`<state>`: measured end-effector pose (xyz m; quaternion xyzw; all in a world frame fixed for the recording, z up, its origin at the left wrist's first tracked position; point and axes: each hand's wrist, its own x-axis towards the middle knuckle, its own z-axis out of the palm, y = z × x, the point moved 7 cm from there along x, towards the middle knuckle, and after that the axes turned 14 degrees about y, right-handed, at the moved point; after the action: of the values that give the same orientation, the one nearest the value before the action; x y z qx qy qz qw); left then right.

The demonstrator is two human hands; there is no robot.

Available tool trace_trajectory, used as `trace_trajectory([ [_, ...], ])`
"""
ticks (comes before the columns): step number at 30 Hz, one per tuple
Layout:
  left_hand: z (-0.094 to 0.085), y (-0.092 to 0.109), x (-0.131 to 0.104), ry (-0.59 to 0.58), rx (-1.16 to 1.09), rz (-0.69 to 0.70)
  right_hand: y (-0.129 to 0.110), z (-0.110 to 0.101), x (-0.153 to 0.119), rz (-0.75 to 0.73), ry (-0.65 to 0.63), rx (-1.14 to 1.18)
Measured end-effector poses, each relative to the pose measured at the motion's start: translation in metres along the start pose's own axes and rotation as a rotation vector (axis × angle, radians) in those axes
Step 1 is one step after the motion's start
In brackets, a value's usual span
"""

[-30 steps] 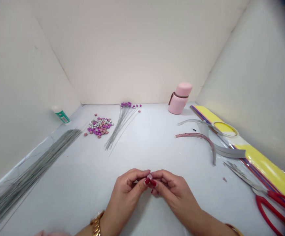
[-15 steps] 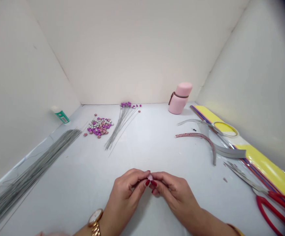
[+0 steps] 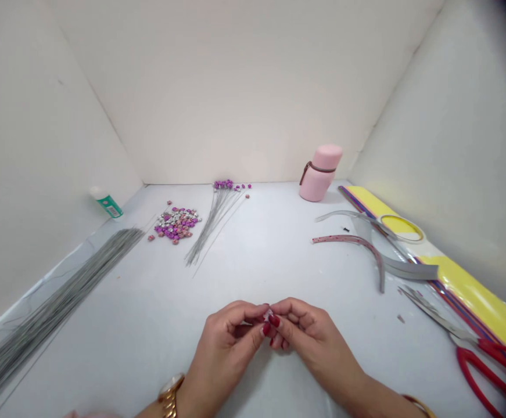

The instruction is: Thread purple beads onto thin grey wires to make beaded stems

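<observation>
My left hand (image 3: 235, 334) and my right hand (image 3: 305, 334) meet at the front middle of the table. Between their thumbs and fingertips they pinch a small pale pink folded star (image 3: 268, 315), seemingly paper, mostly covered by the fingers. Both hands are closed on it, the right thumb lying across its near side. Farther back lies a pile of small purple, pink and silver stars (image 3: 176, 225). Beside it rests a bunch of thin wires (image 3: 209, 229) with purple stars (image 3: 223, 184) at their far ends.
A long bundle of grey wires (image 3: 61, 296) lies at left, near a green-and-white glue tube (image 3: 110, 204). At right are curled strips (image 3: 366, 244), a tape ring (image 3: 401, 227), yellow sheets (image 3: 474, 290) and red-handled scissors (image 3: 464, 342). A pink flask (image 3: 318, 177) stands at the back.
My right thumb has shifted up and over the pale star, and the fingers have moved slightly around it. The things on the table have stayed in place.
</observation>
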<state>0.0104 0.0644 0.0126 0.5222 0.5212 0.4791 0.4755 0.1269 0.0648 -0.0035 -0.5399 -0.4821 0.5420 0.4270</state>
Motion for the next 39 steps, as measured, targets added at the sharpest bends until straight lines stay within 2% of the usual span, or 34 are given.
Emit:
trace_trajectory([
  [3, -0.005, 0.003, 0.002, 0.041, 0.093, 0.088, -0.001, 0.000, 0.000, -0.054, -0.014, -0.036],
  [7, -0.004, -0.005, 0.001, 0.057, 0.008, -0.031, -0.009, -0.003, -0.003, -0.252, 0.012, -0.210],
  [10, -0.001, -0.002, -0.001, 0.039, 0.019, 0.008, -0.013, -0.004, -0.005, -0.330, 0.026, -0.306],
  [15, -0.005, 0.014, -0.002, 0.033, 0.230, 0.268, -0.011, -0.004, -0.004, -0.324, 0.023, -0.319],
  [18, -0.006, 0.020, -0.003, 0.002, 0.314, 0.376, -0.009, -0.004, -0.004, -0.316, 0.010, -0.327],
  [23, -0.005, 0.026, -0.005, -0.034, 0.325, 0.445, -0.009, -0.002, -0.006, -0.321, -0.026, -0.310],
  [27, -0.007, 0.028, -0.006, 0.015, 0.339, 0.497, -0.011, -0.001, -0.007, -0.308, -0.059, -0.263],
  [33, -0.006, 0.038, -0.012, 0.124, 0.335, 0.688, -0.019, 0.001, -0.009, -0.350, -0.078, -0.239],
  [39, -0.003, 0.043, -0.014, 0.181, 0.370, 0.748, -0.023, 0.002, -0.012, -0.446, -0.053, -0.294],
])
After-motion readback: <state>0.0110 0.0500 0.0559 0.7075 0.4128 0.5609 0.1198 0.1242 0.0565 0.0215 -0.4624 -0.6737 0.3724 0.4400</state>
